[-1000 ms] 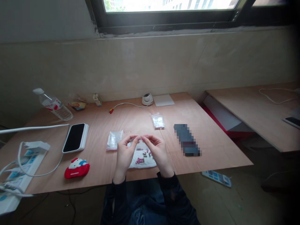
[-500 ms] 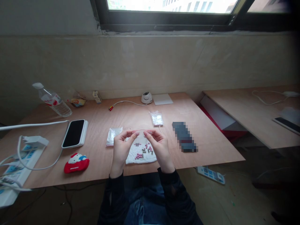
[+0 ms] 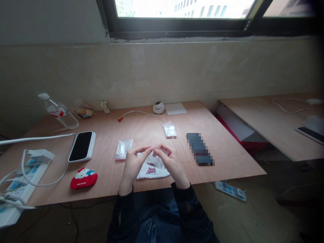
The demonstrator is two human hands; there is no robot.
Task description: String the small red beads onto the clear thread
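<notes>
Both hands meet over a white cloth (image 3: 142, 172) at the table's front edge. My left hand (image 3: 135, 165) pinches the top edge of a clear zip bag (image 3: 160, 162) between thumb and fingers. Close beside it, my right hand (image 3: 174, 165) pinches the same red-lined edge, the thumb tips almost touching. The bag hangs down between the hands and is hard to make out against the cloth. Pink beads (image 3: 151, 170) and a few small dark metallic pieces lie on the cloth, partly covered by the bag and my right hand.
Filled clear bags lie left (image 3: 124, 149) and beyond (image 3: 169, 130) my hands. A white-cased phone (image 3: 81, 146), red plush pouch (image 3: 84, 178) and power strip (image 3: 30, 172) are left. A pixelated dark object (image 3: 199, 149) lies right. Behind are a bottle (image 3: 62, 113) and dome camera (image 3: 158, 107).
My hands have drawn together along the bag's top edge, closing the gap between the thumbs. Less of the beads on the cloth shows now. The view has tilted slightly upward.
</notes>
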